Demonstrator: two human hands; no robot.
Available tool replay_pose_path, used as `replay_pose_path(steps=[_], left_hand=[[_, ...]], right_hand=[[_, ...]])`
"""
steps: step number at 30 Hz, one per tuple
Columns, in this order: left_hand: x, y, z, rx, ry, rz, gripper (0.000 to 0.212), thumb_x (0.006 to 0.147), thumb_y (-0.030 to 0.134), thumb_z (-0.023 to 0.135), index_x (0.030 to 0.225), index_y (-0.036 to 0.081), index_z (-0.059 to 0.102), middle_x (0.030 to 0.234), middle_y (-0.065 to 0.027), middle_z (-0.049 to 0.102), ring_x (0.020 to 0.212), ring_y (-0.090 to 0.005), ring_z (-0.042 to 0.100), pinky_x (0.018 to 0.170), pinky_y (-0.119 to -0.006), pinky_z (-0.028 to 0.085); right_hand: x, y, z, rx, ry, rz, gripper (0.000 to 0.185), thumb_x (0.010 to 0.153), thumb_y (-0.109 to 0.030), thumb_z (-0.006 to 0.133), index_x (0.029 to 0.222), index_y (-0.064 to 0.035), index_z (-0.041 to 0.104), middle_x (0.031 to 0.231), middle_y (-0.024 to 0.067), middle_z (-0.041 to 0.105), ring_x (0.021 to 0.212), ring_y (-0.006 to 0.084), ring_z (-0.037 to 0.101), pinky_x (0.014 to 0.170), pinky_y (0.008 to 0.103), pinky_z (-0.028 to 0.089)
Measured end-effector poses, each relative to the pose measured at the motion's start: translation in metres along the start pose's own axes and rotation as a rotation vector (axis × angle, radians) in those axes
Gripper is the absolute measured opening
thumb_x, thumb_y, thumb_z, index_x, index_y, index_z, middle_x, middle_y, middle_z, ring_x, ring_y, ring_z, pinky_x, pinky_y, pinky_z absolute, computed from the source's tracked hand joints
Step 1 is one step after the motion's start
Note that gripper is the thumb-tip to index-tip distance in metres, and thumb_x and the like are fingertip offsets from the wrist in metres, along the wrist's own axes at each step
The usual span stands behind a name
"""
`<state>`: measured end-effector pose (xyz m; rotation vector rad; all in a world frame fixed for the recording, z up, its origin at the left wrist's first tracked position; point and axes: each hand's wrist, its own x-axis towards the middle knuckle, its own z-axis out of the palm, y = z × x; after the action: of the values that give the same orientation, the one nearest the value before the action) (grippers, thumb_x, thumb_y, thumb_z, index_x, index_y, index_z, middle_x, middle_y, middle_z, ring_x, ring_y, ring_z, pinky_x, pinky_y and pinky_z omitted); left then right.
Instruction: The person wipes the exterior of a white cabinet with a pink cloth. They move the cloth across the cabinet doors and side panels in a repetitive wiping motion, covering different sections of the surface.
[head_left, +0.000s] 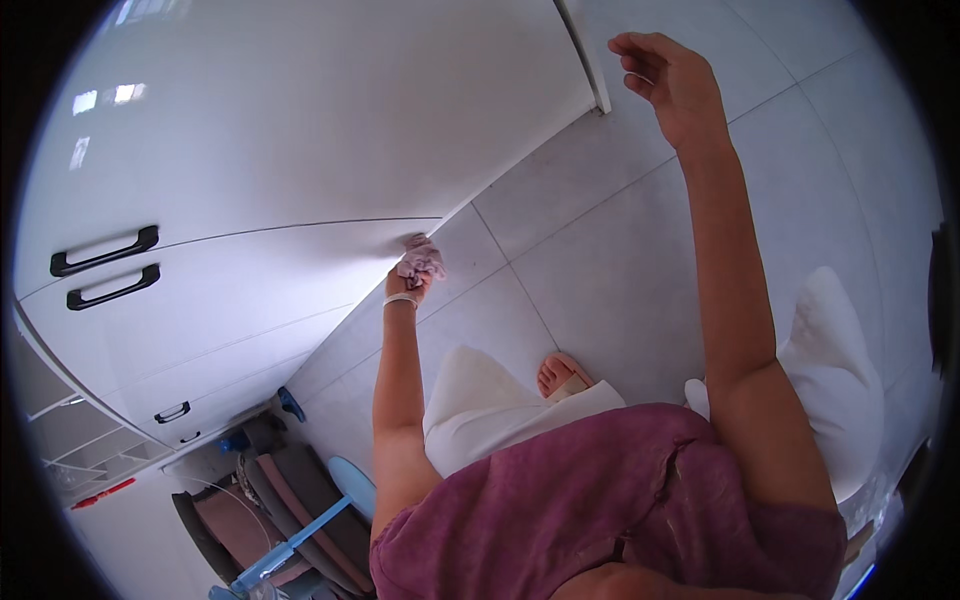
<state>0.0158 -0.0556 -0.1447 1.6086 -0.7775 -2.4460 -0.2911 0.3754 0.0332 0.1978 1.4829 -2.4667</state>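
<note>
My left hand (409, 283) is closed around a crumpled pinkish cloth (422, 260), low down where the glossy white cabinet door (322, 262) meets the floor. The cloth touches the lower edge of the cabinet. A pale band circles my left wrist. My right hand (669, 82) is raised over the grey tiled floor (600, 300), its fingers loosely curled and apart, with nothing in it. It is nearest to the bottom corner of another large white door panel (450, 90).
Black handles (112, 286) stick out from the cabinet doors at the left. Cushioned grey and pink furniture (300, 517) and a light blue long-handled tool (300, 536) stand at the lower left. A blue shoe (291, 405) lies by the cabinet. My sandalled foot (559, 375) rests on the tiles.
</note>
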Motion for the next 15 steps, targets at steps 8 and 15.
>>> replay_pose_path(steps=[8,15], left_hand=[[0.038,-0.019,0.099,-0.347,-0.183,-0.392,0.031,0.088,0.015,0.040,0.057,0.011,0.040,0.061,-0.0052,0.038,0.067,-0.0210,0.039,0.049,-0.029,0.042],[0.050,-0.079,0.237,-0.302,0.070,-0.460,0.026,0.091,0.030,0.047,0.093,0.006,0.056,0.088,-0.0124,0.054,0.074,-0.0249,0.051,0.054,-0.033,0.050]], right_hand=[[0.005,-0.002,-0.012,0.084,-0.008,0.037,0.019,0.085,-0.013,0.056,0.087,0.0008,0.068,0.085,0.0068,0.067,0.075,0.0113,0.056,0.069,0.0253,0.046],[0.010,-0.010,-0.020,0.107,-0.011,0.059,0.018,0.085,-0.014,0.056,0.087,0.0003,0.068,0.087,0.0069,0.067,0.075,0.0111,0.056,0.070,0.0254,0.046]])
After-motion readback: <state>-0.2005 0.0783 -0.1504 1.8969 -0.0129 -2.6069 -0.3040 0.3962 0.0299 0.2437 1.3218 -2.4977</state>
